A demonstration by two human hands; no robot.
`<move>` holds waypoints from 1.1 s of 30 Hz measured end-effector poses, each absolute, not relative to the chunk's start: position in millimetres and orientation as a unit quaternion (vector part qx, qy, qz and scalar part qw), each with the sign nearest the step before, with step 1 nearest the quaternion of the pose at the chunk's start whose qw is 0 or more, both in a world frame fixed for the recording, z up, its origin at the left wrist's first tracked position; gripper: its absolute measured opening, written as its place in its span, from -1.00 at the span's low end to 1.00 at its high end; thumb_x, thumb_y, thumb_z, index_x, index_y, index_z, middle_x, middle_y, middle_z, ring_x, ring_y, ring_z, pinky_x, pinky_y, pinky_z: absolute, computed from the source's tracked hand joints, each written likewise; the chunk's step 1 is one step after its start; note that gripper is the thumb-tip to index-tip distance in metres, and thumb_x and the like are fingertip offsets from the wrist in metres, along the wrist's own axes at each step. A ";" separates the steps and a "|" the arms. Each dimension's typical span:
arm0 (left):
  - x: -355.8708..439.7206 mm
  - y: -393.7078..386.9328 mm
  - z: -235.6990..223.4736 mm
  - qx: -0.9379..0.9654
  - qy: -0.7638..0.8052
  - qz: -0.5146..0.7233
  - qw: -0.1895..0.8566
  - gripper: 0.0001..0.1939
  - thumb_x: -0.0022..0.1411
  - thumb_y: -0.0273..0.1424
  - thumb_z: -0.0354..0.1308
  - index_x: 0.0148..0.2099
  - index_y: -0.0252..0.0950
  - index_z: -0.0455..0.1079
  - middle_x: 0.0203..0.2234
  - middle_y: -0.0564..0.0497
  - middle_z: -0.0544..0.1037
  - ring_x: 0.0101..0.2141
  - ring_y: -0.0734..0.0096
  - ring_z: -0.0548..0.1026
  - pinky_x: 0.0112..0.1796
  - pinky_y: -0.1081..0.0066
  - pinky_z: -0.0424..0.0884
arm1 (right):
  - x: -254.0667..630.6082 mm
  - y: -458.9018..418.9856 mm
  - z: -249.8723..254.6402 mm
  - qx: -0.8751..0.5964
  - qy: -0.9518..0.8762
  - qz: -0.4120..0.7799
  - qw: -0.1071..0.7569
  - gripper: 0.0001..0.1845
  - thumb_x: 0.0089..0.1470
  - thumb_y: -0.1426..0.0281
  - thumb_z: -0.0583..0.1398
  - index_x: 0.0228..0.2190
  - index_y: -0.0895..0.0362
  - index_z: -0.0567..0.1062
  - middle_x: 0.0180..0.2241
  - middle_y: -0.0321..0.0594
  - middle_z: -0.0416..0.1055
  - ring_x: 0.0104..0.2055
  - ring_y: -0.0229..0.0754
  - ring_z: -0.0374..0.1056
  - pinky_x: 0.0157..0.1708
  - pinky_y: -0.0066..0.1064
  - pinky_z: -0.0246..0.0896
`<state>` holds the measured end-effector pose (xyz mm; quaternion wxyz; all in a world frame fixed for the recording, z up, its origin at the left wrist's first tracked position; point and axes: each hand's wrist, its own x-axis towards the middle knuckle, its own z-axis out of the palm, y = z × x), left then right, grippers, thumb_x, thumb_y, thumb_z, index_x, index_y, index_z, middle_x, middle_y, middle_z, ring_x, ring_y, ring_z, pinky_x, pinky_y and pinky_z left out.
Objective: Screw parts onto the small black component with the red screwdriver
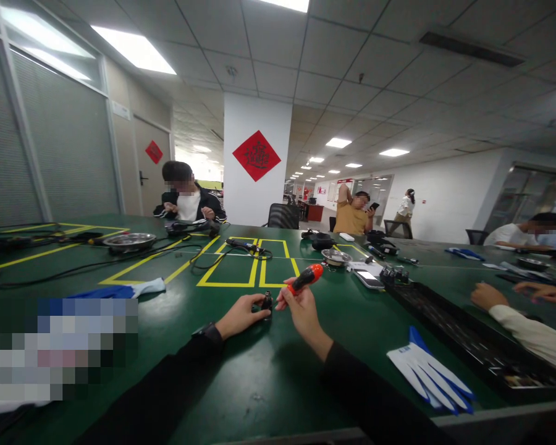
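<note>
Left hand [246, 314] pinches small dark glossy part [267, 303]; right hand [301, 303] grips rounded red-black screwdriver [306, 279] (long black tray [463, 334] holds small bits).

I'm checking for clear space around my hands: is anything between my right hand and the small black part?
Nothing visible stands between the right hand, which holds the red-and-black screwdriver, and the small black part in the left hand. The white-and-blue gloves lie off to the right.
</note>
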<state>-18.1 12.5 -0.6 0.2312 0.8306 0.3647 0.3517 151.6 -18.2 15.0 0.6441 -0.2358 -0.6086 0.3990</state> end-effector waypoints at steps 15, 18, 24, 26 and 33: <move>-18.0 15.4 -4.1 0.824 0.369 0.359 0.238 -0.76 0.02 -0.33 0.13 -0.25 -0.35 0.43 -0.36 -0.01 0.53 -0.31 0.33 0.43 -0.23 0.42 0.30 | 151.8 -17.5 13.5 -0.246 -0.607 0.390 0.647 -0.78 0.03 0.32 0.15 -0.26 0.11 0.29 -0.54 -0.37 0.36 -0.60 -0.34 0.32 -0.55 -0.49 0.26; -16.4 15.0 -4.2 0.820 0.373 0.361 0.239 -0.76 0.03 -0.33 0.11 -0.27 -0.35 0.43 -0.37 0.00 0.53 -0.32 0.33 0.43 -0.24 0.43 0.29 | 151.7 -15.9 12.5 -0.251 -0.611 0.387 0.644 -0.78 0.03 0.32 0.14 -0.25 0.11 0.28 -0.53 -0.36 0.36 -0.60 -0.33 0.32 -0.54 -0.48 0.26; -13.4 13.7 -5.0 0.817 0.374 0.368 0.238 -0.78 0.05 -0.35 0.07 -0.26 -0.34 0.42 -0.36 0.02 0.52 -0.33 0.35 0.42 -0.25 0.45 0.28 | 152.8 -18.5 14.5 -0.242 -0.610 0.394 0.643 -0.76 0.05 0.32 0.12 -0.22 0.12 0.27 -0.53 -0.35 0.36 -0.58 -0.32 0.33 -0.52 -0.45 0.28; -13.1 13.5 -4.9 0.816 0.377 0.369 0.237 -0.78 0.05 -0.35 0.07 -0.26 -0.34 0.42 -0.37 0.02 0.52 -0.34 0.35 0.42 -0.27 0.45 0.28 | 153.6 -21.6 16.8 -0.227 -0.610 0.404 0.642 -0.74 0.07 0.33 0.08 -0.17 0.12 0.26 -0.49 -0.33 0.38 -0.57 -0.31 0.35 -0.51 -0.44 0.29; -12.9 12.8 -3.8 0.817 0.384 0.365 0.227 -0.79 0.05 -0.34 0.08 -0.29 -0.35 0.41 -0.40 0.02 0.51 -0.38 0.37 0.41 -0.30 0.45 0.29 | 151.5 -22.6 22.2 -0.232 -0.601 0.418 0.640 -0.65 0.00 0.33 0.16 -0.14 0.11 0.24 -0.38 -0.25 0.43 -0.55 -0.29 0.39 -0.53 -0.44 0.32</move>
